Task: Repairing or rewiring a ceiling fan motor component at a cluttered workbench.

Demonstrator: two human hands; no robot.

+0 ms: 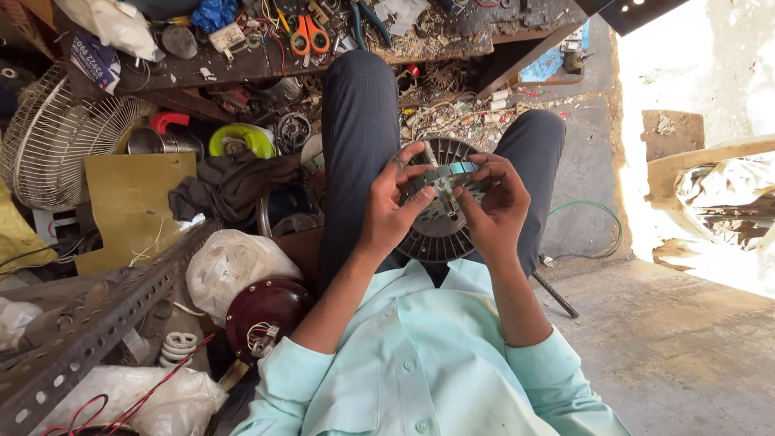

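Note:
I sit with a round dark slotted motor part (442, 236) resting between my knees. Above it, both hands hold a small metal piece with a thin silvery-green rim (449, 172). My left hand (393, 206) grips its left side with fingers curled over the top. From the right, my right hand (494, 202) pinches it with thumb and fingers. The underside of the small piece is hidden by my fingers.
A cluttered bench holds orange-handled scissors (307, 34) and pliers (370, 18). At left lie a wire fan guard (48, 137), cardboard (129, 206), a dark red motor housing (262, 311), plastic bags (230, 262) and a perforated angle bar (97, 323). A green wire (601, 211) loops on the concrete floor.

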